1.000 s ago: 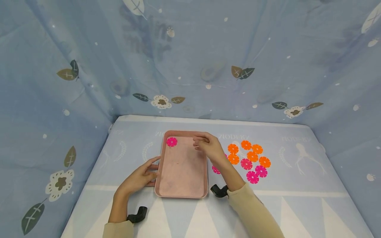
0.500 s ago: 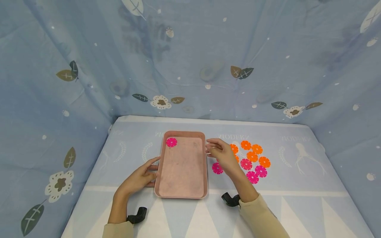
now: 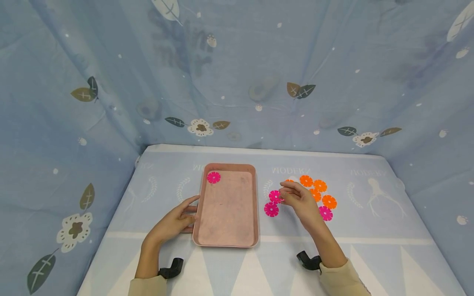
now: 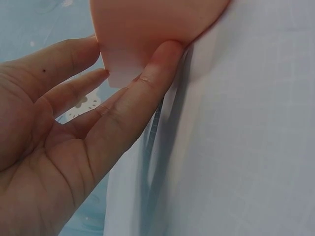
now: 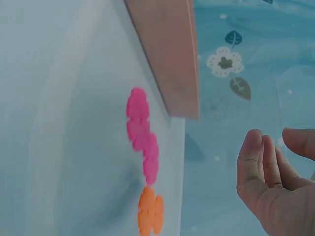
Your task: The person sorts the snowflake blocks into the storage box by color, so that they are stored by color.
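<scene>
A pink tray (image 3: 226,213) lies on the cloth-covered table, with one magenta notched, flower-like disc (image 3: 213,177) in its far left corner. My left hand (image 3: 173,222) rests against the tray's left side, its fingertips on the outer wall; the left wrist view shows them along the wall (image 4: 142,29). My right hand (image 3: 301,203) hovers over the loose discs right of the tray, fingers loosely bent with nothing between them. Beside its fingertips lie two magenta discs (image 3: 271,209). In the right wrist view that hand (image 5: 275,182) appears apart from the discs.
Several orange discs (image 3: 305,181) lie beyond and right of my right hand, with a magenta disc (image 3: 326,213) near its wrist; the hand partly covers the group. Patterned blue curtains (image 3: 237,74) hang at the back and sides of the table.
My right hand has moved from over the tray's far right corner out to the right, over the loose discs. My left hand and the tray stay in place.
</scene>
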{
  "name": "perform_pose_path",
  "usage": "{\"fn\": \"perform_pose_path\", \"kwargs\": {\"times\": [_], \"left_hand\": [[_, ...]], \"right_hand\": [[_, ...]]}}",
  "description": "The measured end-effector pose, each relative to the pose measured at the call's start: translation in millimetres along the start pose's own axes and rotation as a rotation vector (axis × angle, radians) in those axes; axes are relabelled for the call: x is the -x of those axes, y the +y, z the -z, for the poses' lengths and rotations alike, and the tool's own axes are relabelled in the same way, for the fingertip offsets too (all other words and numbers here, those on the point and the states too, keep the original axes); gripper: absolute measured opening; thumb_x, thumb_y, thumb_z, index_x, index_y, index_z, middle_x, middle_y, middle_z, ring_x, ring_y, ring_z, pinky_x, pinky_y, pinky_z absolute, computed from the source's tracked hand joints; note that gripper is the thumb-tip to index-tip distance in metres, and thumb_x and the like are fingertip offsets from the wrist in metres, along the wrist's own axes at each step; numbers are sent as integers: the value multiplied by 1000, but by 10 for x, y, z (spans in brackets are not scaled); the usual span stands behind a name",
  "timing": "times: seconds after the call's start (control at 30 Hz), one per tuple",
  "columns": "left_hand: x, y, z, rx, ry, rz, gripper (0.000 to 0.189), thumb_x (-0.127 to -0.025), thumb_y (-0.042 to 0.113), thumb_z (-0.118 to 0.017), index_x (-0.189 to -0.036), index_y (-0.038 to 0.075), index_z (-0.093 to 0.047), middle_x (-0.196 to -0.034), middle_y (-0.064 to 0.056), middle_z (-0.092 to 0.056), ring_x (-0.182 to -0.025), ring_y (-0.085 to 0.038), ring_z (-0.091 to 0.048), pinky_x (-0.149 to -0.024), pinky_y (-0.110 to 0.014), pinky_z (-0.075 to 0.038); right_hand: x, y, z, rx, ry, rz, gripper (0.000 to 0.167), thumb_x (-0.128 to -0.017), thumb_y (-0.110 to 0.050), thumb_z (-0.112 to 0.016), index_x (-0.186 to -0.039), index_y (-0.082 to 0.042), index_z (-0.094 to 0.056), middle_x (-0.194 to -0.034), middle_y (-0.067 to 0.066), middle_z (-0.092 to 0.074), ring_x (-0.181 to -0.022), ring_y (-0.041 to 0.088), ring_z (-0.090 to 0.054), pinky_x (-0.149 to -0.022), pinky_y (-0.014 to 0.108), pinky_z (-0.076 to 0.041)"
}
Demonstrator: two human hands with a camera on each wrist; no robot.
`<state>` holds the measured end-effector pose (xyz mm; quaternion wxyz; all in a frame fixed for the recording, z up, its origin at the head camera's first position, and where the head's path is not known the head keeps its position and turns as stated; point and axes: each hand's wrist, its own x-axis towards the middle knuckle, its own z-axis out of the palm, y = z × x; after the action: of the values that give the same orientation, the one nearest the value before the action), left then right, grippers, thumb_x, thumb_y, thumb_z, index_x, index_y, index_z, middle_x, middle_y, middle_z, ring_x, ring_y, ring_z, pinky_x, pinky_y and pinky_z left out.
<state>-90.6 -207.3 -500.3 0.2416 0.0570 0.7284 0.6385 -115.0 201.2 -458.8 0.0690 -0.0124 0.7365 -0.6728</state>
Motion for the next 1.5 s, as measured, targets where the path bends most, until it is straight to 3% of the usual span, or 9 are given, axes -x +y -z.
{"fn": "perform_pose_path", "kwargs": {"times": [0.4, 1.0, 1.2, 1.43, 1.5], "left_hand": [[-2, -3, 0, 13, -3, -3, 66, -101, 3, -55, -159, 18, -27, -145, -27, -42, -116, -37, -61, -85, -44, -57], [-3, -7, 0, -3, 4, 1, 66, -101, 3, -56, -159, 18, -28, -144, -27, -43, -114, -36, -62, -84, -45, -58], [0, -6, -4, -1, 3, -1, 66, -101, 3, -55, -159, 17, -28, -144, -28, -42, -115, -37, -62, -84, -45, -58], [-7, -16, 3, 8, -7, -7, 66, -101, 4, -56, -159, 18, -27, -145, -28, -41, -116, -37, -61, -85, -45, -57], [-8, -16, 4, 6, -7, -8, 66, -101, 4, -56, -159, 18, -27, -145, -28, -41, -116, -38, -61, -85, -45, -57]], "right_hand": [[243, 139, 329, 58, 76, -40, 48, -98, -26, -67, -134, 4, -55, -123, 31, -56, -108, 43, -61, -88, 27, -55], [529, 340, 825, 218, 264, -102, 46, -101, -25, -63, -134, 6, -53, -121, 25, -59, -96, 22, -67, -81, 22, -56], [577, 403, 998, 283, 332, -124, 45, -102, -25, -61, -134, 5, -54, -123, 24, -60, -94, 14, -65, -79, 19, -55], [573, 466, 1118, 312, 374, -179, 46, -102, -26, -61, -136, 4, -53, -114, 11, -63, -92, 9, -63, -76, 17, -55], [564, 475, 1137, 324, 378, -201, 45, -102, -25, -61, -136, 4, -53, -113, 12, -63, -90, 9, -64, -75, 17, -55]]}}
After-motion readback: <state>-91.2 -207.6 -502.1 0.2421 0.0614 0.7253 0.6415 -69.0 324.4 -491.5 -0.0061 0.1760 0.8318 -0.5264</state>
